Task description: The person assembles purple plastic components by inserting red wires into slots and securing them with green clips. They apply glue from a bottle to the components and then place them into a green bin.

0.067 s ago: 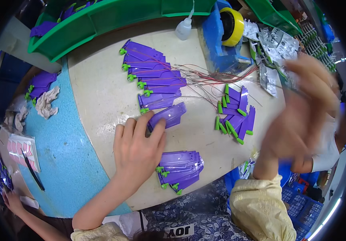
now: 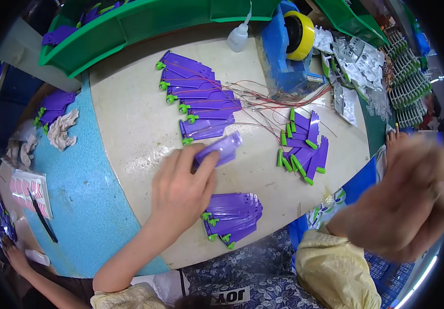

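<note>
My left hand (image 2: 180, 185) pinches a purple plastic part (image 2: 226, 149) between thumb and fingers, its near end hidden by them. Just beyond lies a column of overlapping purple panels with green end pieces (image 2: 209, 105), thin red and pale wires (image 2: 268, 98) running off to the right. Closer to me is a stack of similar purple panels (image 2: 234, 213) with green knobs. A loose pile of smaller purple pieces with green tips (image 2: 304, 149) sits to the right. My right hand (image 2: 399, 206) is off the table's right edge, its fingers smeared by motion.
A long green bin (image 2: 144, 28) borders the far side. Beside it stand a white squeeze bottle (image 2: 238, 38) and a blue tape dispenser (image 2: 281, 56). Grey-white plastic parts (image 2: 355, 62) heap at the far right. Another person's hand (image 2: 16, 257) shows at the left edge.
My right hand has swung nearer to me and to the right, away from the grey-white parts. My left hand has shifted slightly right, tilting the purple part.
</note>
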`<action>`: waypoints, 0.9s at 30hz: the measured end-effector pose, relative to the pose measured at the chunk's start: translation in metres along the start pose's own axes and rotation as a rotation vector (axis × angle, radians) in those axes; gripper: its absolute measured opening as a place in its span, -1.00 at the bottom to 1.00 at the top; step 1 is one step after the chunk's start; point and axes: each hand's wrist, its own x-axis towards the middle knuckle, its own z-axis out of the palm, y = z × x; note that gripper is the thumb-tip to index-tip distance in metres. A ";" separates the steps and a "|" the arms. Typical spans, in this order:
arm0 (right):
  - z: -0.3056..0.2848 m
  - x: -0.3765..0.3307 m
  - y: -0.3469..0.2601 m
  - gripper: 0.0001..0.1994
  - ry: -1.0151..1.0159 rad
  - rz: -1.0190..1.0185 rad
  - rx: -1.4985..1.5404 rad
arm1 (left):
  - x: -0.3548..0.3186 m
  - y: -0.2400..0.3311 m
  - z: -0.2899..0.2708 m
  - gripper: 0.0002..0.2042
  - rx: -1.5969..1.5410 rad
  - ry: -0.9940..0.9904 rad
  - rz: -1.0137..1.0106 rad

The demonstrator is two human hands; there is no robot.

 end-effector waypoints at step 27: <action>0.108 -0.054 0.047 -0.89 -0.695 0.467 0.628 | -0.002 -0.017 0.029 -0.49 -0.509 0.137 -0.034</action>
